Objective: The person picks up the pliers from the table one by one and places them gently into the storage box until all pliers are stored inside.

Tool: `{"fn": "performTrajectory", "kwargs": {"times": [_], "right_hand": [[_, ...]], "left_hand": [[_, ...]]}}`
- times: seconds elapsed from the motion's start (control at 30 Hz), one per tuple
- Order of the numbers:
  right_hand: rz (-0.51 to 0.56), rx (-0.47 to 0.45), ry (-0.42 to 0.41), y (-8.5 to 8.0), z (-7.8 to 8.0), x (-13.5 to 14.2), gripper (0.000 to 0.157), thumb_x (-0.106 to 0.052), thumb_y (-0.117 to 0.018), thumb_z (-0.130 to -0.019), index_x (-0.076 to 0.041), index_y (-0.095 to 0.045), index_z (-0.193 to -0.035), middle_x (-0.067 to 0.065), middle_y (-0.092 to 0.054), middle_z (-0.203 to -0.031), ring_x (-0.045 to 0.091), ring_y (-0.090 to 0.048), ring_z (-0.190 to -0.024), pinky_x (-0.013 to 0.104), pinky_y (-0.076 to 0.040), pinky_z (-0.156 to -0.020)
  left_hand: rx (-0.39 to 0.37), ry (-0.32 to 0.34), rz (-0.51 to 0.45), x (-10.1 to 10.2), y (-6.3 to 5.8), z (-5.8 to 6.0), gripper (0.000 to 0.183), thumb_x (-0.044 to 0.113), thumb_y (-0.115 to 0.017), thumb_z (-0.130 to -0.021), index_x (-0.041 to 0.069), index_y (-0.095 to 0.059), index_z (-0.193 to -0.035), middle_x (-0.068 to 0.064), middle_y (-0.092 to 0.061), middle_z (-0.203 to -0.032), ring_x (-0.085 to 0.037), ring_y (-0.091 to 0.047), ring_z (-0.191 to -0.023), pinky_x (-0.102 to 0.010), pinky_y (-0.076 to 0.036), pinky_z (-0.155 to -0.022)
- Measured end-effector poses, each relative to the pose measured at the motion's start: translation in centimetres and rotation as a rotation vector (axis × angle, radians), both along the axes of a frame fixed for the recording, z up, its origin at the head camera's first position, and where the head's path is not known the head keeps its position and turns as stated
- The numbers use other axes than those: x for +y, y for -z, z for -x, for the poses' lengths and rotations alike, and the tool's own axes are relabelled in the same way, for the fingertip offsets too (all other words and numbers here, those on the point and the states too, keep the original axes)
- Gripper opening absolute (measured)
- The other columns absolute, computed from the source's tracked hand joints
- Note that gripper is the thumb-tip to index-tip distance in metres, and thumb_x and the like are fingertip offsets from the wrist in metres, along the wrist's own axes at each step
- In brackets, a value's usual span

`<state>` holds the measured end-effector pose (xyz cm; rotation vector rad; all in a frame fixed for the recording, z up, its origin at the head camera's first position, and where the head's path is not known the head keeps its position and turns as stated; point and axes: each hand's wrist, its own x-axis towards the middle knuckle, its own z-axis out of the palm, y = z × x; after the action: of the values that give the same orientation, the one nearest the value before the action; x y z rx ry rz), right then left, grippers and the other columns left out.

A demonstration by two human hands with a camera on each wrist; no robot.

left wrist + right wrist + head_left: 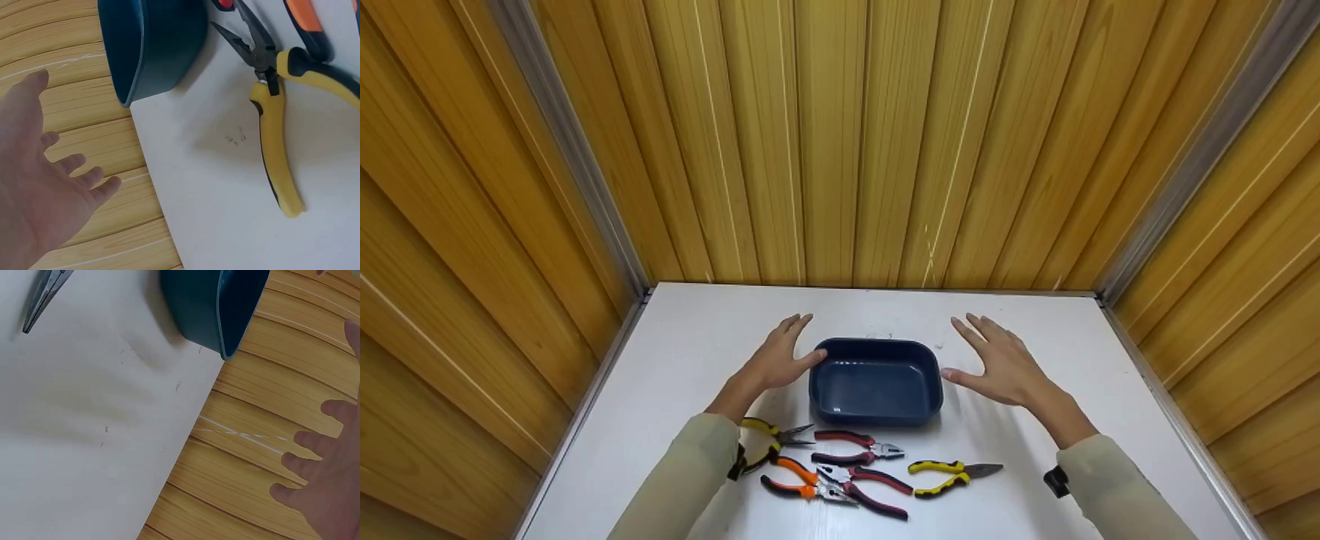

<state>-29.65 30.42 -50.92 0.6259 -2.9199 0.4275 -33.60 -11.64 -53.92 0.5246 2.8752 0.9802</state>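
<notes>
A dark blue rectangular tub (877, 416) stands on the white table between my two hands. My left hand (780, 360) is at its left side with fingers spread, the thumb overlapping the rim in the head view. On the other side, my right hand (1001, 367) is spread too, its thumb tip close by the right wall. Neither hand holds anything. In front of the tub lie several pliers: yellow-and-black long-nose pliers (275, 140) beside my left sleeve, red-and-black pliers (855, 448), a second red-and-black pair (877, 491), orange-and-black pliers (802, 480), and yellow-handled pliers (949, 476) at the right.
The white table (697, 322) meets wood-patterned panel walls (832, 150) at the back and both sides. Grey metal posts (570, 142) stand at the corners. Small dark specks (106, 430) mark the tabletop.
</notes>
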Motion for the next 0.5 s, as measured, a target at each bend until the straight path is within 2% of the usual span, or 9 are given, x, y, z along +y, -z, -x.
{"fn": "performTrajectory", "kwargs": {"times": [0.17,0.37,0.5], "right_hand": [[0.013,0.027,-0.041,0.4,-0.4,-0.2,0.094,-0.071,-0.064,-0.095,-0.019,-0.036,-0.167,0.017,-0.038,-0.167,0.045,-0.035,-0.152,0.070,-0.029,-0.118],[0.061,0.009,-0.074,1.0,-1.0,-0.3,0.092,-0.070,-0.067,-0.094,-0.019,-0.039,-0.166,0.015,-0.041,-0.166,0.044,-0.040,-0.149,0.071,-0.032,-0.114],[0.056,-0.003,-0.075,1.2,-1.2,-0.3,0.091,-0.070,-0.066,-0.094,-0.020,-0.040,-0.166,0.014,-0.042,-0.165,0.042,-0.040,-0.149,0.071,-0.033,-0.114]], "left_hand": [[-0.010,0.019,-0.058,0.2,1.0,0.1,0.080,0.050,-0.064,-0.104,0.013,-0.032,-0.168,-0.022,-0.030,-0.169,-0.043,-0.031,-0.154,-0.062,-0.033,-0.120],[-0.056,0.000,-0.095,0.1,2.8,-0.4,0.077,0.044,-0.064,-0.106,0.014,-0.030,-0.168,-0.019,-0.032,-0.168,-0.040,-0.032,-0.155,-0.059,-0.032,-0.121],[-0.062,-0.013,-0.154,0.3,3.5,-0.4,0.072,0.037,-0.062,-0.108,0.009,-0.032,-0.167,-0.022,-0.035,-0.166,-0.040,-0.034,-0.153,-0.058,-0.031,-0.122]]}}
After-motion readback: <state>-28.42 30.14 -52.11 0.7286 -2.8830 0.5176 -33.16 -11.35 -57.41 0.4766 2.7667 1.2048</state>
